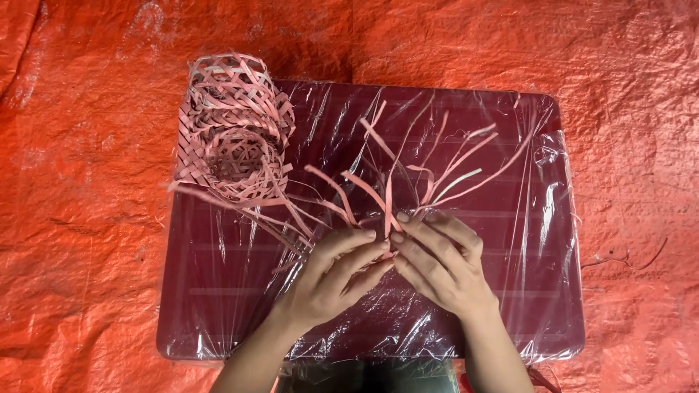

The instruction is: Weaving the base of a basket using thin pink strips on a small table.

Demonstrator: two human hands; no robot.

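My left hand (331, 273) and my right hand (440, 262) meet at the middle of a low dark red table (218, 291) wrapped in clear plastic film. Together they pinch a small woven start of thin pink strips (386, 196). The strips' loose ends fan up and to the right from my fingertips. Fingers of both hands close on the crossing point of the strips. At the table's back left corner lies a pile of woven pink lattice pieces (233, 131), apart from my hands.
More loose pink strips (284, 218) trail from the pile toward my left hand. An orange tarpaulin (87, 218) covers the ground all around the table. A thin dark twig (626, 258) lies on the tarpaulin at the right.
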